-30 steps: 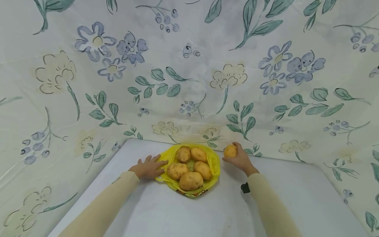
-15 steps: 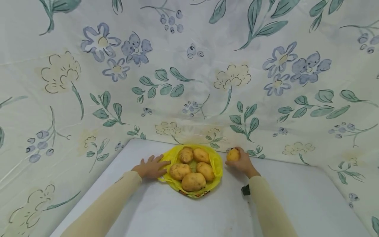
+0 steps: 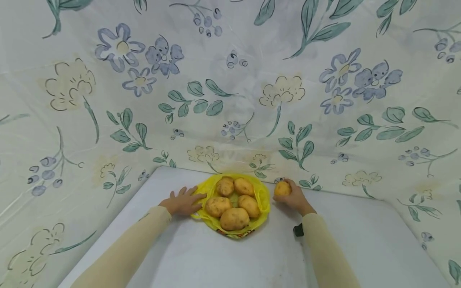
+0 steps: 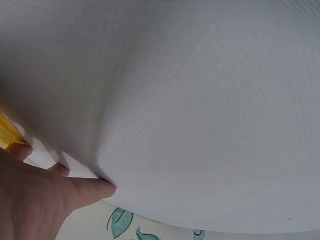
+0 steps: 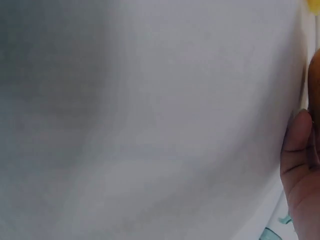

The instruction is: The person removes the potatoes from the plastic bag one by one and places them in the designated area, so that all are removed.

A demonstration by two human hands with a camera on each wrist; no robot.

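Observation:
A yellow plastic bag (image 3: 263, 197) lies spread on the white table (image 3: 230, 256) with several potatoes (image 3: 234, 218) heaped on it. My left hand (image 3: 183, 202) lies flat on the bag's left edge with its fingers spread; the left wrist view shows those fingers (image 4: 90, 190) on the table beside a sliver of the yellow bag (image 4: 7, 134). My right hand (image 3: 293, 197) grips one potato (image 3: 282, 189) just right of the bag, low over the table by the back wall. The right wrist view shows only a thumb (image 5: 299, 145) and white surface.
A floral cloth backdrop (image 3: 230, 88) rises right behind the table and wraps both sides. A small black object (image 3: 297, 229) sits at my right wrist. The white table stretches toward me and to the right.
My right hand has lowered the potato from raised to close to the table beside the bag. The left hand has stayed on the bag's edge.

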